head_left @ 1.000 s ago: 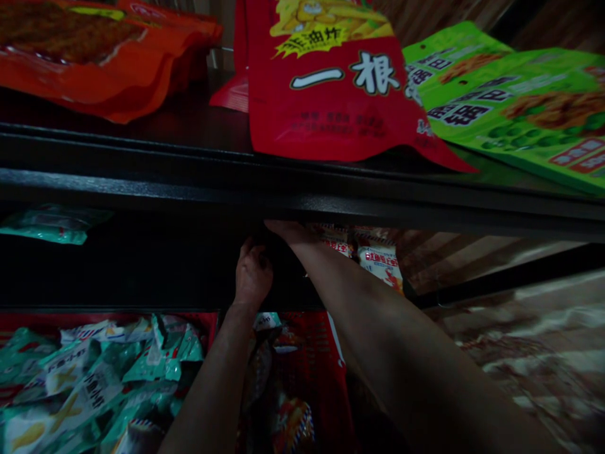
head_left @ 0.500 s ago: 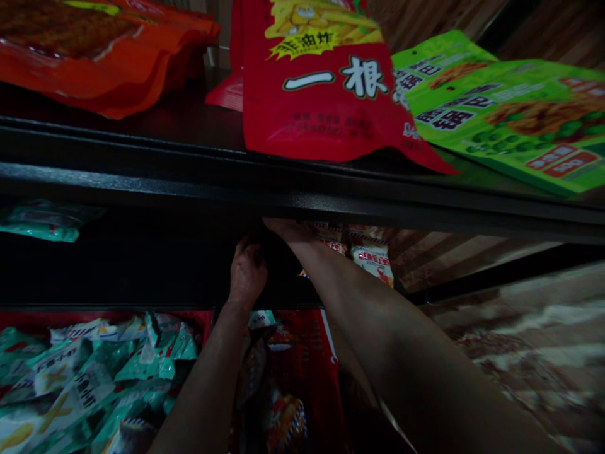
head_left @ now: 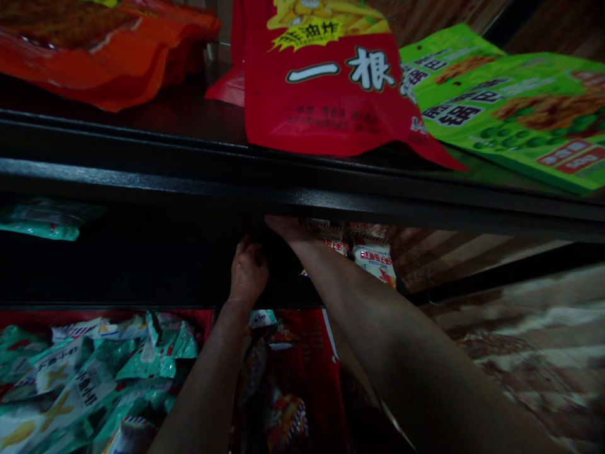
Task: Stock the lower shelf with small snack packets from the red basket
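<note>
Dark shelf (head_left: 142, 271), mid-frame. Left hand (head_left: 249, 272) curled, right hand (head_left: 284, 228) partly hidden; cannot tell either's grip. White packets (head_left: 373, 257) near right.

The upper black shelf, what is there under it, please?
A teal packet at left, white packets at right, the left hand between. The shelf covers the fingers of the right hand; anything they touch cannot be seen.

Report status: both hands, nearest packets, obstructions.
Left hand in shadow, fingers curled, grip unclear. Right hand partly hidden by upper shelf, grip unclear. White packets beside right forearm. Shelf edge blocks view.
</note>
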Action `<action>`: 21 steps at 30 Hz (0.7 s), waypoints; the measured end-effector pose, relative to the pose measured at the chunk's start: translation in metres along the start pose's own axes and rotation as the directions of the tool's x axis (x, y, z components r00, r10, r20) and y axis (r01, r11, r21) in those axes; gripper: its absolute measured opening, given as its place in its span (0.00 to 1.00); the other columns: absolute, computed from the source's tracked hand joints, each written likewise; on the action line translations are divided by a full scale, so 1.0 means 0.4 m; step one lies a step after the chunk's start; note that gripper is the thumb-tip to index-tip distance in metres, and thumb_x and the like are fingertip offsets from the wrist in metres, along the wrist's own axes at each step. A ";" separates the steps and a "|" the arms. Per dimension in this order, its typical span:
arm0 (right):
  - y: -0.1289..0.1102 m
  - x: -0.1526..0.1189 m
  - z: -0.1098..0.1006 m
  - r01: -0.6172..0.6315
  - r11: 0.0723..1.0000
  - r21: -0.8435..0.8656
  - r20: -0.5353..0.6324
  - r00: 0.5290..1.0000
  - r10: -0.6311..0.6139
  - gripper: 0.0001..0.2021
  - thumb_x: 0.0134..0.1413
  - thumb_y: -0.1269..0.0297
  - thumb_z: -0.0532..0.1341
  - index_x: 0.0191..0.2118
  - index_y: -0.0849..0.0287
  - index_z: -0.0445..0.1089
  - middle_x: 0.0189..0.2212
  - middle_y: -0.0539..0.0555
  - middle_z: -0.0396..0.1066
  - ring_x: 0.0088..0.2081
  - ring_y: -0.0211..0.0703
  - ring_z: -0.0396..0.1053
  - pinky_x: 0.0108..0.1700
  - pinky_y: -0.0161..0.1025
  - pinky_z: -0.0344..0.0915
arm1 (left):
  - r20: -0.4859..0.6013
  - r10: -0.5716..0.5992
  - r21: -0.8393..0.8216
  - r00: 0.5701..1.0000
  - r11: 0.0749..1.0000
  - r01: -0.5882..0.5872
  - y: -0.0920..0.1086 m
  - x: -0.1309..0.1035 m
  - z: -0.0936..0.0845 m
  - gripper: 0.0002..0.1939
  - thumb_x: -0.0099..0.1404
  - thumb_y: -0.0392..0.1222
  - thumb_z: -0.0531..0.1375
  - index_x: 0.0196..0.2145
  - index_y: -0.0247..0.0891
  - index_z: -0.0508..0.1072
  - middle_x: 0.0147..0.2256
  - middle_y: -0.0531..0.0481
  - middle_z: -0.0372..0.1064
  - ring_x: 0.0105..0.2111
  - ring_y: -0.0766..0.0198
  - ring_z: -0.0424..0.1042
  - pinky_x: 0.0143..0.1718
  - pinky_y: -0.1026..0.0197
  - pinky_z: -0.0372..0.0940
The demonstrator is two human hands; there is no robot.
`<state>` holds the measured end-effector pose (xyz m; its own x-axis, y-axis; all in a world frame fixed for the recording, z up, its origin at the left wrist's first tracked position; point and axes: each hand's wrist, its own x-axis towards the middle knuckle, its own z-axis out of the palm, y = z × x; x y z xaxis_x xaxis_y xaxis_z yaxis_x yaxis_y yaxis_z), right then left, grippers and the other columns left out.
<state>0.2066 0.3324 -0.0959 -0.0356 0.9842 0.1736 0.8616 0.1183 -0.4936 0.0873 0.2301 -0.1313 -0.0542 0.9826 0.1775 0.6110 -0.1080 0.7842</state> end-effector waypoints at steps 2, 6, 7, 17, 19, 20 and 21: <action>-0.001 0.003 0.005 0.009 1.000 -0.023 -0.013 1.000 -0.009 0.16 0.58 0.69 0.50 0.48 0.49 0.66 0.50 0.50 0.66 0.57 0.49 0.58 0.59 0.55 0.52 | -0.012 0.011 -0.004 1.000 1.000 -0.011 -0.005 0.001 0.003 0.17 0.58 0.30 0.53 0.43 0.29 0.74 0.54 0.35 0.63 0.55 0.53 0.63 0.58 0.54 0.58; -0.014 0.015 0.020 0.005 0.998 -0.069 -0.034 0.999 -0.008 0.16 0.56 0.68 0.53 0.50 0.55 0.65 0.51 0.55 0.66 0.58 0.52 0.55 0.60 0.57 0.48 | -0.023 0.022 -0.018 0.999 1.000 -0.023 -0.014 0.001 0.008 0.16 0.57 0.30 0.53 0.42 0.29 0.75 0.53 0.35 0.63 0.55 0.53 0.64 0.57 0.54 0.59; -0.018 0.015 0.023 0.005 0.997 -0.077 -0.035 0.999 -0.008 0.16 0.56 0.68 0.53 0.50 0.56 0.65 0.51 0.56 0.66 0.58 0.52 0.55 0.60 0.57 0.47 | -0.025 0.025 -0.021 0.999 0.999 -0.026 -0.016 0.002 0.009 0.16 0.57 0.30 0.53 0.41 0.29 0.75 0.53 0.35 0.64 0.55 0.53 0.64 0.57 0.54 0.59; -0.093 -0.232 -0.045 0.085 0.996 -0.033 -0.197 0.976 -0.090 0.20 0.51 0.73 0.52 0.51 0.59 0.66 0.57 0.59 0.58 0.61 0.54 0.52 0.61 0.56 0.51 | -0.061 0.103 -0.047 0.993 0.993 -0.106 -0.030 -0.003 -0.011 0.15 0.56 0.28 0.52 0.38 0.31 0.75 0.49 0.38 0.68 0.51 0.55 0.67 0.55 0.54 0.61; -0.112 -0.326 -0.078 0.090 0.995 0.044 -0.178 0.981 -0.081 0.21 0.52 0.73 0.52 0.52 0.58 0.66 0.61 0.58 0.54 0.64 0.51 0.48 0.62 0.52 0.51 | -0.066 0.121 -0.032 0.990 0.992 -0.124 -0.031 -0.028 -0.038 0.15 0.56 0.27 0.51 0.37 0.33 0.74 0.42 0.41 0.71 0.45 0.57 0.70 0.50 0.55 0.64; -0.120 -0.372 -0.096 0.085 0.993 0.087 -0.151 0.986 -0.071 0.21 0.52 0.73 0.52 0.52 0.57 0.66 0.62 0.57 0.52 0.64 0.50 0.47 0.63 0.51 0.51 | -0.056 0.134 -0.013 0.989 0.991 -0.135 -0.032 -0.048 -0.055 0.15 0.56 0.28 0.51 0.35 0.33 0.74 0.39 0.42 0.72 0.41 0.58 0.72 0.47 0.56 0.66; -0.128 -0.417 -0.115 0.073 0.989 0.129 -0.109 0.992 -0.059 0.21 0.52 0.73 0.52 0.52 0.56 0.67 0.62 0.56 0.52 0.64 0.49 0.47 0.63 0.50 0.50 | -0.038 0.156 0.011 0.987 0.988 -0.156 -0.034 -0.071 -0.072 0.14 0.56 0.28 0.51 0.34 0.34 0.74 0.35 0.43 0.72 0.37 0.59 0.72 0.43 0.57 0.67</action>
<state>0.1917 0.1561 -0.0601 -0.0310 0.9551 0.2947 0.7844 0.2060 -0.5851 0.0578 0.1991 -0.1300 0.0115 0.9473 0.3202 0.6208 -0.2578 0.7403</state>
